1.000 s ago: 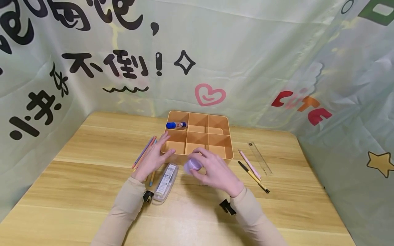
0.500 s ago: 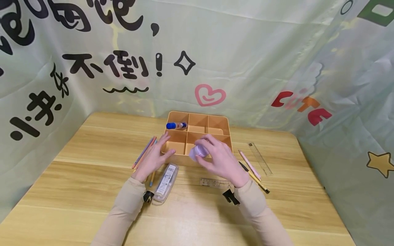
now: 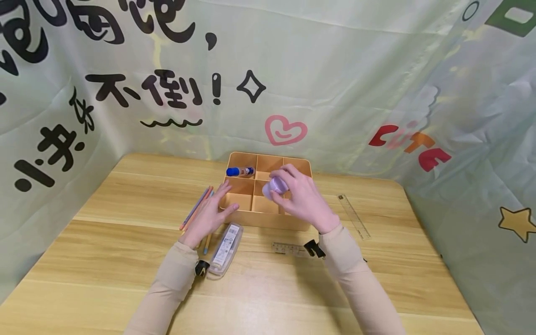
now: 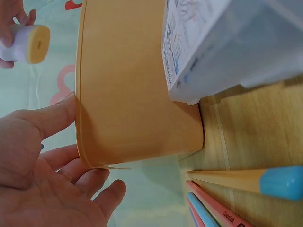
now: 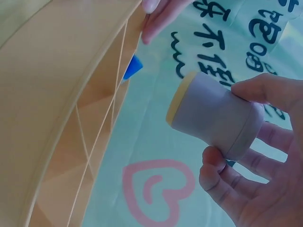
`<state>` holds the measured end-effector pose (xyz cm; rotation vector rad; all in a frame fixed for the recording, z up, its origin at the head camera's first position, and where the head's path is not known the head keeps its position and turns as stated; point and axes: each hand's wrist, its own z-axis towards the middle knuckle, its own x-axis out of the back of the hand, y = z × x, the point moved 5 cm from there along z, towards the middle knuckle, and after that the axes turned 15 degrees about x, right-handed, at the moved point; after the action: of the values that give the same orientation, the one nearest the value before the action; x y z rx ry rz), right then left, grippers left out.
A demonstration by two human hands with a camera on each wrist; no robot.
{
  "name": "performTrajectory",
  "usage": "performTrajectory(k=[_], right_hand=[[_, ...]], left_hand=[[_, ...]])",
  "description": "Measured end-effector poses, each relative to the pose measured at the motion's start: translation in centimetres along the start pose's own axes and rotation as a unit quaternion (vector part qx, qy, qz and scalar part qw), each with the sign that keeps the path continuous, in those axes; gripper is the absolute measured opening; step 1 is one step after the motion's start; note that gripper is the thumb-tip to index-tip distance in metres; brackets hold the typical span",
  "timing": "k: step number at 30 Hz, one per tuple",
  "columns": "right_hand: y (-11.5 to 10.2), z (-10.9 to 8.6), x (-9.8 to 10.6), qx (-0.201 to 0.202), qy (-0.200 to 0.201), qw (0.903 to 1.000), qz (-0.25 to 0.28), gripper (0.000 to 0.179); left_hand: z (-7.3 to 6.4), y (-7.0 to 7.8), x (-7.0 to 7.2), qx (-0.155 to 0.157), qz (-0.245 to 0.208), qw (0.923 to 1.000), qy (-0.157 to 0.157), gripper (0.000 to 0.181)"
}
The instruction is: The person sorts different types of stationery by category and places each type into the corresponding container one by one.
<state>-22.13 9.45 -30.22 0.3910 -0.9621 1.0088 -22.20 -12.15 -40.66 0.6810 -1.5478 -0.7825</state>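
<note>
My right hand (image 3: pixel 304 199) grips a small lavender object (image 3: pixel 277 186) with a waisted body and a yellow end (image 4: pixel 38 45), thumb on one side and fingers on the other. It hangs above the orange six-compartment box (image 3: pixel 268 219), over the middle and right compartments in the head view. My left hand (image 3: pixel 209 216) rests at the box's front left corner, fingers spread and fairly straight, the thumb touching the rim in the left wrist view. A blue-capped glue stick (image 3: pixel 240 171) lies across the back left compartment.
Several coloured pencils (image 3: pixel 195 208) lie left of the box, partly under my left hand. A translucent case (image 3: pixel 225 249) with a white label stands in front. One clear ruler (image 3: pixel 289 249) lies near my right wrist, another clear ruler (image 3: pixel 354 216) farther right. A printed curtain (image 3: pixel 343 83) backs the table.
My right hand has lifted the lavender object from in front of the box, up and away from me over the compartments, uncovering the near ruler. My left hand has stayed in place.
</note>
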Motion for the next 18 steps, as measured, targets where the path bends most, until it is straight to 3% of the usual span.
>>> performTrajectory(k=[18], right_hand=[[5.4,2.7,-1.7,-0.082,-0.066,0.9942,-0.021,0.032]], left_hand=[[0.2,-0.2,0.0,0.003,0.009,0.9999,0.004,0.067]])
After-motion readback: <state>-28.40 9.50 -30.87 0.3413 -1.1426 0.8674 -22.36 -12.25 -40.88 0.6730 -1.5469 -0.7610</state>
